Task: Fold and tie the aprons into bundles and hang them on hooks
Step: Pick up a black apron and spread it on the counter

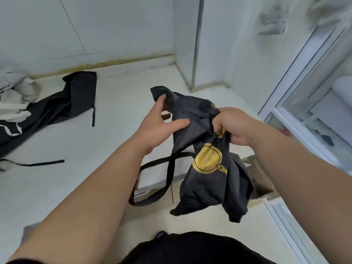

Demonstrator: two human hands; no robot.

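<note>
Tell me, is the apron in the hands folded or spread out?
Bunched, not spread: the apron hangs gathered in the right hand, the left hand touching it.

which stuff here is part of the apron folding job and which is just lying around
For the job:
apron, gripped by the right hand, touched by the left hand
its strap
second apron on the counter

Lying about:
grey cloths, kind unclear
window frame
blurred cloths on the wall
</note>
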